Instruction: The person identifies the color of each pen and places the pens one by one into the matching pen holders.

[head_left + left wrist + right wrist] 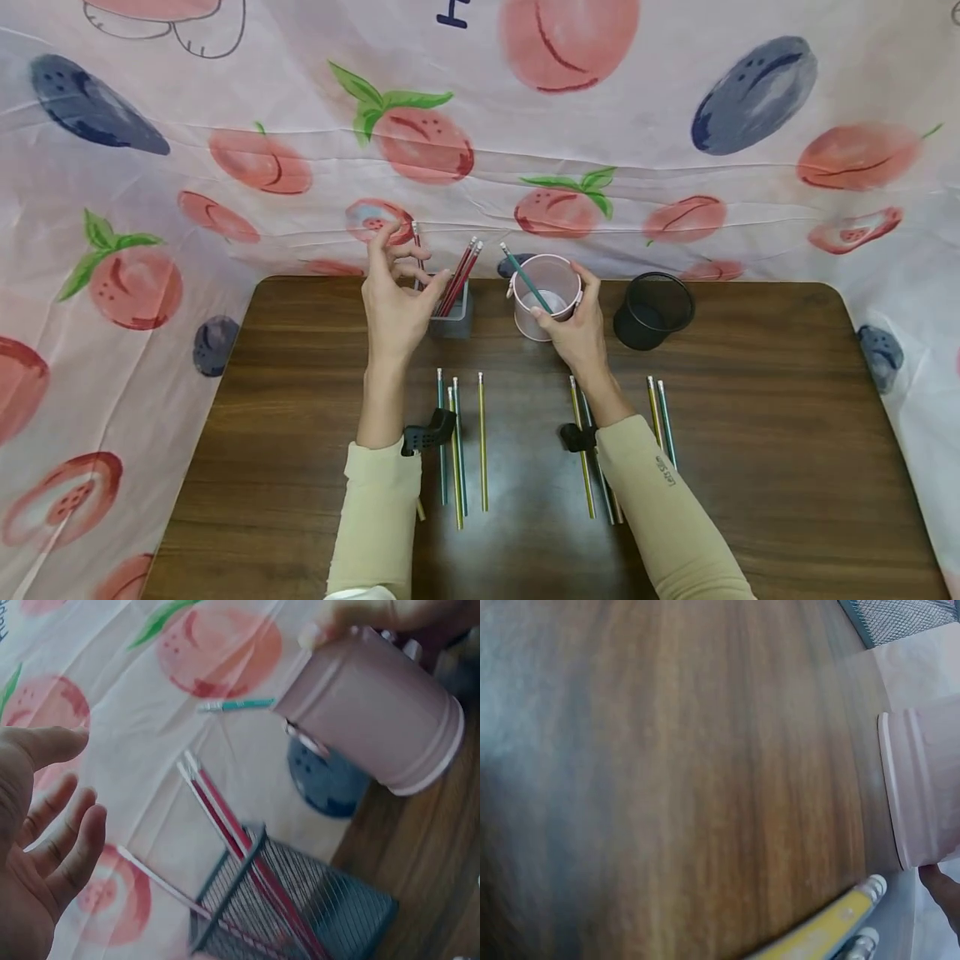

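My left hand (396,312) is raised in front of a grey mesh pencil holder (453,327), its fingers loosely spread with nothing between them. Several red pencils (461,279) lean inside that holder. To the right, a pink cup (527,323) is gripped at its right side by my right hand (581,333), the thumb near the rim. One teal pencil (525,278) stands slanted in the cup, its eraser end sticking out to the upper left. In the left wrist view, the pink cup (375,712) is tilted beside the mesh holder (367,900).
A black mesh cup (637,329) stands right of the pink cup. Yellow and teal pencils lie on the wooden table (300,467) in a left group (482,442) and others (581,450) near the right forearm. Fruit-patterned cloth (480,192) hangs behind the table.
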Demonstrator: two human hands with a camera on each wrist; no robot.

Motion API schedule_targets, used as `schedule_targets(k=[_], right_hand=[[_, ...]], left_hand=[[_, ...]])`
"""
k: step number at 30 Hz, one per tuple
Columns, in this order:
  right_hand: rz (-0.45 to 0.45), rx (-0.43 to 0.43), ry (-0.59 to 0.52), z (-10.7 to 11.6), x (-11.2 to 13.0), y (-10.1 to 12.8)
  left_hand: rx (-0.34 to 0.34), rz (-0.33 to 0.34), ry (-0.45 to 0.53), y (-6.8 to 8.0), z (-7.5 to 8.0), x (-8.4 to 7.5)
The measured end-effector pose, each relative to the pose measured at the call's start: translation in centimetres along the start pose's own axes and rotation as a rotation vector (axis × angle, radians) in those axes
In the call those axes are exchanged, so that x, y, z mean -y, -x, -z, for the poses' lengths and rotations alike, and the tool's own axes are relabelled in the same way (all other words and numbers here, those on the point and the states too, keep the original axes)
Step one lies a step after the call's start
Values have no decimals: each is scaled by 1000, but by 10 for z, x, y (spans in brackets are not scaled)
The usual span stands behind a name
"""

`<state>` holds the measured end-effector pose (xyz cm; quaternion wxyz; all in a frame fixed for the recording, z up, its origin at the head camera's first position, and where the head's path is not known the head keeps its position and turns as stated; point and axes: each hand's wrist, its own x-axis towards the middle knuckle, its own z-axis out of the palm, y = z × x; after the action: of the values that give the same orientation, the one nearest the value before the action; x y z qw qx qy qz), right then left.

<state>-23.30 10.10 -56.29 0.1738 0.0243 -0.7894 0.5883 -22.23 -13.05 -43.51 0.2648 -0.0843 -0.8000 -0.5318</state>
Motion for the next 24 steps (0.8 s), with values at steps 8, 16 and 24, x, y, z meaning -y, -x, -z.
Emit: schedule_targets(k=[8,16,24], right_hand=[[-8,2,-4,0,-1,-4],[10,11,-1,2,-3,-7],[24,1,-10,0,-2,-8]], left_hand=[[-4,-1,-74,9,13,27],[-10,-9,-144,11,24,16],[6,138,-327,29,41,35]])
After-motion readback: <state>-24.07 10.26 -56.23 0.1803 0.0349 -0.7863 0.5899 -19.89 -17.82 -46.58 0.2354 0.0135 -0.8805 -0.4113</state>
